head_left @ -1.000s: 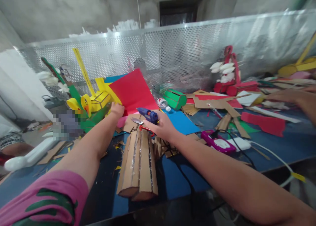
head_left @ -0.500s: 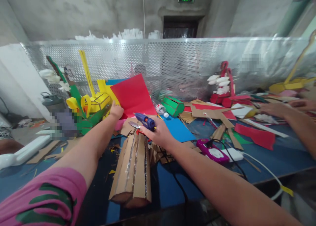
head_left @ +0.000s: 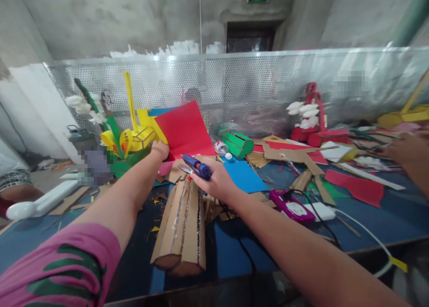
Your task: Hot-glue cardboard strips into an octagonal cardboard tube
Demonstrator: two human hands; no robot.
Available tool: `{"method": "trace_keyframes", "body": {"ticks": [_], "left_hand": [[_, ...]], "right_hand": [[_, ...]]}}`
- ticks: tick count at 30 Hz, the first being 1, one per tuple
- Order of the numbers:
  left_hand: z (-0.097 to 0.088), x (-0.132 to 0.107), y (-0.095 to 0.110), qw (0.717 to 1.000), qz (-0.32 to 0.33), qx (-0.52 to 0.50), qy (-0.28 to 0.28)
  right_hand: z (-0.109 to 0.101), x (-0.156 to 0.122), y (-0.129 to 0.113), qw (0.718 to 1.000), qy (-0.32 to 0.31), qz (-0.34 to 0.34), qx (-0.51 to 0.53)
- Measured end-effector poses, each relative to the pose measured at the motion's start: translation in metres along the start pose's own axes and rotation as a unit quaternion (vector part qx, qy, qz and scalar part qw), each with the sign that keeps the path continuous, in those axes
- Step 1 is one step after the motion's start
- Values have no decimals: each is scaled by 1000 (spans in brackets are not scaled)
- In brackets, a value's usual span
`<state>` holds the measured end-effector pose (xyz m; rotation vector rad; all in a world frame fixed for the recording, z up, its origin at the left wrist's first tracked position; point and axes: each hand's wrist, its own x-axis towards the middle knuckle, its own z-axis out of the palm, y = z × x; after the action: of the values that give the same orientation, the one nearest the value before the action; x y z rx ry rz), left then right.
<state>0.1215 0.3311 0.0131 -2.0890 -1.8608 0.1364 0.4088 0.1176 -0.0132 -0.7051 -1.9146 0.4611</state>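
Observation:
My left hand (head_left: 161, 150) reaches across the table to the yellow sheet (head_left: 161, 132) and the red sheet (head_left: 184, 130), beside a yellow cardboard piece (head_left: 142, 138). Its fingertips are hidden, so I cannot see whether it grips anything. In my right hand (head_left: 216, 179) is a blue hot glue gun (head_left: 197, 167), its nozzle pointing away to the left. A metal scissor blade (head_left: 185, 168) shows just under the gun, close to the fingers. Below that hand, a ribbed brown cardboard tube (head_left: 182, 229) with shiny glue seams lies towards me.
A green cardboard tube (head_left: 238, 145), plastic bottle (head_left: 223, 149) and blue sheet (head_left: 244, 175) lie ahead. At right are a purple power strip (head_left: 292, 205) with cables, cardboard scraps and another person's hand (head_left: 407, 148). A perforated metal screen (head_left: 268, 88) stands behind the table.
The view has turned slightly left, so most things sit further right in the picture. My right hand still holds the glue gun; my left hand stays by the yellow and red sheets.

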Motion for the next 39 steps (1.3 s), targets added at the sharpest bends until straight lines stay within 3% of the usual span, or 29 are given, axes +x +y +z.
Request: {"method": "trace_keyframes", "body": {"ticks": [4, 9, 19, 24, 28, 34, 39], "left_hand": [[-4, -2, 14, 999, 29, -28, 35], [-4, -2, 13, 997, 47, -46, 51], [2, 16, -12, 999, 30, -10, -19], [-5, 13, -19, 999, 26, -15, -42], [-23, 13, -25, 996, 23, -17, -80], [-65, 11, -26, 989, 8, 7, -147], [-105, -21, -21, 990, -6, -4, -143]], "right_hand": [[-1, 0, -1, 1000, -9, -14, -5], [-1, -2, -3, 999, -19, -31, -5], [-2, -2, -1, 997, -28, -59, -35], [-1, -3, 1, 997, -24, -67, -42], [0, -2, 7, 996, -20, -79, -44], [0, -2, 19, 995, -20, -61, -75], [-2, -2, 26, 995, -27, -47, -86]]}}
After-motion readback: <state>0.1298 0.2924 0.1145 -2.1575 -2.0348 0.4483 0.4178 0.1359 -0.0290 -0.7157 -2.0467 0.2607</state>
